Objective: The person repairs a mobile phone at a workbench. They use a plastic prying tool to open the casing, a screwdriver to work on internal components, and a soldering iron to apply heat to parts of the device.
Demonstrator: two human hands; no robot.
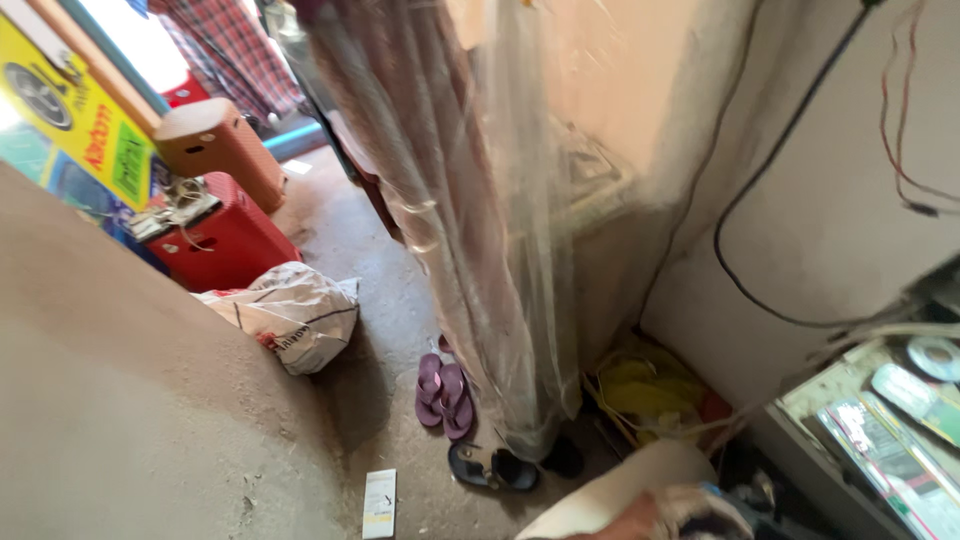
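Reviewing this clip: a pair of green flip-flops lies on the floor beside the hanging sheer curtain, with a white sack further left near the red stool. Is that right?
Not quite. The head view shows the flip-flops are purple, not green. The rest holds: they lie on the floor beside the sheer curtain, with the white sack further left near the red stool.

No hands show in the view. At the bottom edge lies a pale rolled cloth bundle (625,485), tilted; beside it a dark sandal (492,467) lies flat on the floor.
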